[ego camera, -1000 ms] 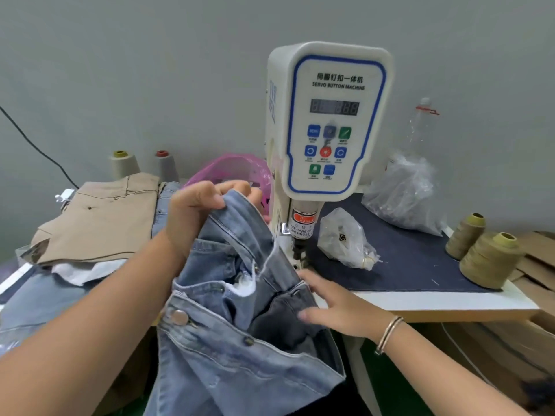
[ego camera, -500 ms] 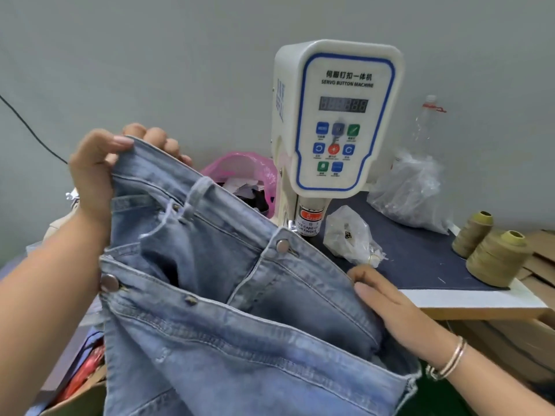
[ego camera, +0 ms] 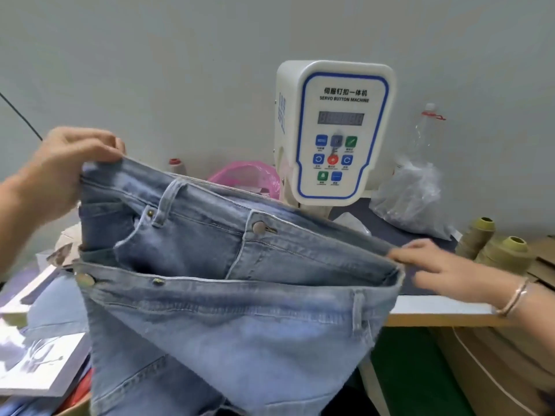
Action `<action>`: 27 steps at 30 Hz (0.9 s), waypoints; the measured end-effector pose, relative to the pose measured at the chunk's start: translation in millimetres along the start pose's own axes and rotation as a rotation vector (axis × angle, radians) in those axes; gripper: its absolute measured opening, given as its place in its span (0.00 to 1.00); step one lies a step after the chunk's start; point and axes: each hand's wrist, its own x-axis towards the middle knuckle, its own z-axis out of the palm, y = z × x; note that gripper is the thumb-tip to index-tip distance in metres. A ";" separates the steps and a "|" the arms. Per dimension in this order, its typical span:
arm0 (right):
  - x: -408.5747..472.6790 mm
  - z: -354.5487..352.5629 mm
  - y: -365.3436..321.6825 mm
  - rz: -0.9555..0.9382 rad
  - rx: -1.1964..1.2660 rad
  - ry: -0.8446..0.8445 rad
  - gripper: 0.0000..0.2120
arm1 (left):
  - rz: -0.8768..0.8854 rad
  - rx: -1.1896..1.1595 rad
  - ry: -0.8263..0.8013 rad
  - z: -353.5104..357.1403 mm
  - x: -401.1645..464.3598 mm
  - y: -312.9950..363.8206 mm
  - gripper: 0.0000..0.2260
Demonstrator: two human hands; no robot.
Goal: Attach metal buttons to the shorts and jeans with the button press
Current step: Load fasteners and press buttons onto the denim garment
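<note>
Light blue jeans (ego camera: 228, 319) hang in front of me, stretched wide at the waistband. My left hand (ego camera: 64, 172) grips the waistband's left end, raised high. My right hand (ego camera: 444, 271) pinches the waistband's right end near the table edge. One metal button (ego camera: 259, 227) sits on the front waistband, another metal button (ego camera: 84, 280) on the nearer flap at the left. The white servo button press (ego camera: 336, 130) stands behind the jeans; its lower punch is hidden by the denim.
A dark mat covers the table (ego camera: 435, 310) right of the press. Clear plastic bags (ego camera: 411, 199), a clear bottle (ego camera: 429, 130) and olive thread cones (ego camera: 507, 253) stand at the right. A pink bag (ego camera: 246, 175) lies behind. Cardboard (ego camera: 510, 370) sits lower right; papers (ego camera: 39, 367) lower left.
My left hand has lifted the waistband away to the left and my right hand has pulled its other end right, spreading the bunched jeans wide in front of the press.
</note>
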 end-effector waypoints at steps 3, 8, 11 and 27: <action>-13.8 -30.2 -12.9 -0.197 -0.208 0.177 0.31 | -0.008 0.418 -0.127 2.0 1.1 9.2 0.16; -9.5 -45.8 -26.3 -0.126 -0.360 0.344 0.40 | 0.062 0.898 -0.289 28.0 -4.9 -6.6 0.28; -4.4 -47.6 -33.3 -0.154 -0.820 0.539 0.24 | 0.269 1.057 -0.155 39.2 -4.3 -15.3 0.24; 5.9 -13.9 -118.0 0.314 0.888 -0.006 0.09 | -0.695 -0.162 -0.276 116.6 -25.7 81.9 0.07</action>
